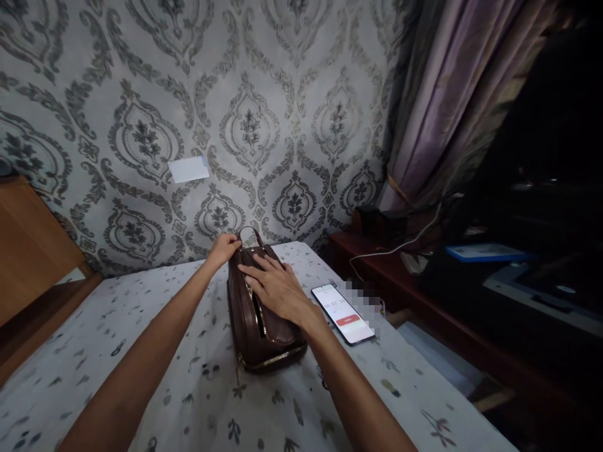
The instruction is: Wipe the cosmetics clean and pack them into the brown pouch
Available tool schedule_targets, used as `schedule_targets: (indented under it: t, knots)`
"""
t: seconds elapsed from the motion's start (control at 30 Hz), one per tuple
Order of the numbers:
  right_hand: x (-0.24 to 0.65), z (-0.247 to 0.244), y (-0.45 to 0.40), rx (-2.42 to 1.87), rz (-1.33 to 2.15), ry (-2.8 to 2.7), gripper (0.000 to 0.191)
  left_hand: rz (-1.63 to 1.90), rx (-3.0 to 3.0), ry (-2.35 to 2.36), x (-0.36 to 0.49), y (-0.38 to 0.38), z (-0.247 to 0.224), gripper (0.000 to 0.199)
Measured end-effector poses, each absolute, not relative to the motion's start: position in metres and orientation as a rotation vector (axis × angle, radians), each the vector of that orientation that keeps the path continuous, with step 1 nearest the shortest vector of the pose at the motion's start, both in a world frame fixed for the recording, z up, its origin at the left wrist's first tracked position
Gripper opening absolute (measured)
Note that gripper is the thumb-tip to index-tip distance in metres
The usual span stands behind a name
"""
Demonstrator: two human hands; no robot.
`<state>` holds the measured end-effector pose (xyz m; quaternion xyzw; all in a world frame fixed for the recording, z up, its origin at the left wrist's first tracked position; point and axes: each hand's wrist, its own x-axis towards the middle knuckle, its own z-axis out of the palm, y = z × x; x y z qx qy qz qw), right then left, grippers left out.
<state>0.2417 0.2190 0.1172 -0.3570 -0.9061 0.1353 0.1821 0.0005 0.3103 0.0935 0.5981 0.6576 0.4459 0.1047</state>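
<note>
A dark brown leather bag (242,339) with gold zippers lies on the patterned white sheet (188,376), its looped handle toward the wall. The zipper along its upper face is partly open, showing a dark gap. My left hand (225,249) is closed at the bag's far left corner, near the handle's base; what its fingers pinch is too small to make out. Spread flat across the top of the bag is my right hand (273,285), fingers apart. Right of the bag lies a phone (346,317) with a lit screen showing a timer and a red button.
Patterned wallpaper (292,113) rises behind the bed, with a white card (188,169) on it. A wooden board (38,238) stands at left. At right are a dark red table (400,276), a white cable (400,253), a blue-edged object (487,253) and a purple curtain (438,107).
</note>
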Motion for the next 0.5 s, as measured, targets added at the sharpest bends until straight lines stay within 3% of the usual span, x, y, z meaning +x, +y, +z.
schedule_targets:
  t: [0.5]
  knots:
    - [0.239,0.118,0.216,-1.012,0.423,-2.533,0.047,1.547,1.608,2.120,0.015,0.311,0.067,0.014]
